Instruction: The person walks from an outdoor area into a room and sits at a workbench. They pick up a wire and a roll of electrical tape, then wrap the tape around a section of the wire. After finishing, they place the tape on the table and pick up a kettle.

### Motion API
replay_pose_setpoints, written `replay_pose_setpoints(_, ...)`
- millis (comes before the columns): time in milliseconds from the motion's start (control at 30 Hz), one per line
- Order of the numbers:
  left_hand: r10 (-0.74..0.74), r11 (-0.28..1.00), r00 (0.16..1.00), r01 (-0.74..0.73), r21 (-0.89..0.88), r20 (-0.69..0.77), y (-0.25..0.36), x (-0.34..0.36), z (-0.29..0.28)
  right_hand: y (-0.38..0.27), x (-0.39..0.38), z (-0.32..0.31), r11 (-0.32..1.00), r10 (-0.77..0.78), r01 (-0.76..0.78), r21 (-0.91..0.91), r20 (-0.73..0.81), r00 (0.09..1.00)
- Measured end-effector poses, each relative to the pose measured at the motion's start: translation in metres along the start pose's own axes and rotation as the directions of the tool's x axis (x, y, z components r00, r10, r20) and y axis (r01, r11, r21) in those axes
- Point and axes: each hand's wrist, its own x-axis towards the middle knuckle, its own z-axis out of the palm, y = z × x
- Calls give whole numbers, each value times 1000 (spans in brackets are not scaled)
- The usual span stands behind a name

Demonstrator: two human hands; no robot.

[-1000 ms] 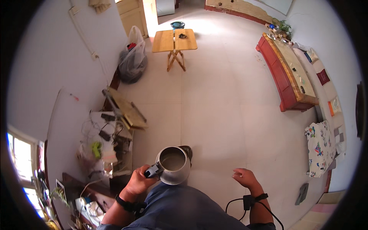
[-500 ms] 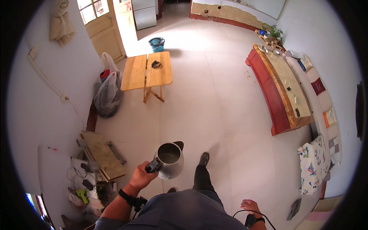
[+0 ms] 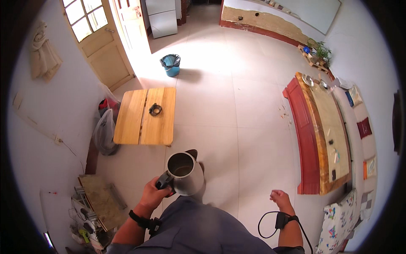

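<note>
My left hand [image 3: 154, 194] is closed round the black handle of a metal electric kettle [image 3: 189, 180]. The kettle has no lid on, and its mouth faces up; some liquid seems to lie in the dim inside. Its dark spout points away, up and to the right. My right hand [image 3: 281, 200] hangs out to the right over the floor, fingers loosely curled and a little apart, with nothing seen in it. Ahead on the left stands a small wooden folding table [image 3: 127, 122], with a black strap-like coil [image 3: 155, 110] on its top.
Plastic bags [image 3: 105, 131] lean by the left wall beside the table. Beyond it stands a blue bin [image 3: 171, 67] with a black liner, near a door [image 3: 103, 51]. A long red cabinet [image 3: 304, 144] lines the right side. Boards and cluttered cables [image 3: 95, 199] lie at lower left.
I have moved forward, so the folding table, bin and cabinet appear nearer. The kettle stays in my left hand. My right hand has swung forward and up.
</note>
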Motion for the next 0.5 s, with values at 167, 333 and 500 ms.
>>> replay_pose_setpoints(167, -5, 1000, 998, 2, 30, 68, 36, 159, 20, -107, 146, 18, 994, -55, 65, -87, 103, 993)
replay_pose_setpoints(333, -12, 995, 997, 5, 95, 75, 126, 301, 50, -173, 250, 14, 988, 123, -109, -114, 129, 984)
replay_pose_setpoints(500, -27, 999, 999, 27, -23, -32, 200, 442, 63, -258, 364, 22, 963, 267, -255, -86, 179, 947)
